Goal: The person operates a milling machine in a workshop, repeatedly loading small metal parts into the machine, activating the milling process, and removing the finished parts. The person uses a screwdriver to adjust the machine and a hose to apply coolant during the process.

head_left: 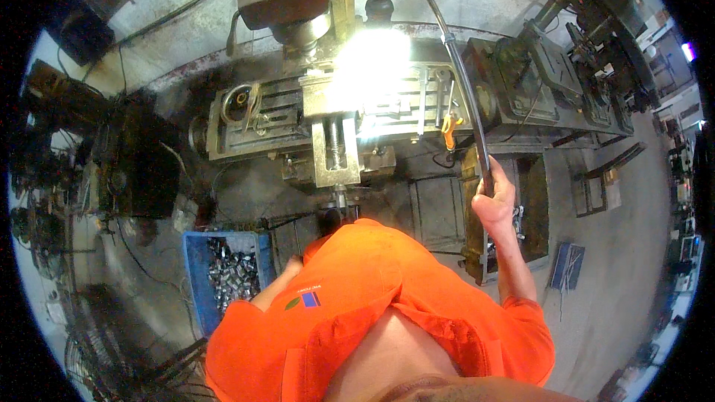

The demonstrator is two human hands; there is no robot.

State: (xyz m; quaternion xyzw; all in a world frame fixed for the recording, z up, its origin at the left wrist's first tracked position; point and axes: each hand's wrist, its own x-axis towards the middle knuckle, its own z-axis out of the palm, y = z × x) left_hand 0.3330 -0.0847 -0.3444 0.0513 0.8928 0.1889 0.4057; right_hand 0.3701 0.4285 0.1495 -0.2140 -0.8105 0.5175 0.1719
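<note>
My right hand is raised and closed around the lower end of a long dark lever handle that curves up toward the machine head. My left hand hangs low at my side, by the edge of a blue crate full of small shiny metal parts; most of the hand is hidden behind my orange shirt, so its fingers cannot be read. In front of me stands a milling-type machine with a slotted table and a vise, brightly lit by a lamp glare.
A second green machine stands to the right, with an orange-handled tool on the table's end. Dark machinery and cables fill the left side. A metal bin sits by my right arm, and a small blue object lies on the concrete floor.
</note>
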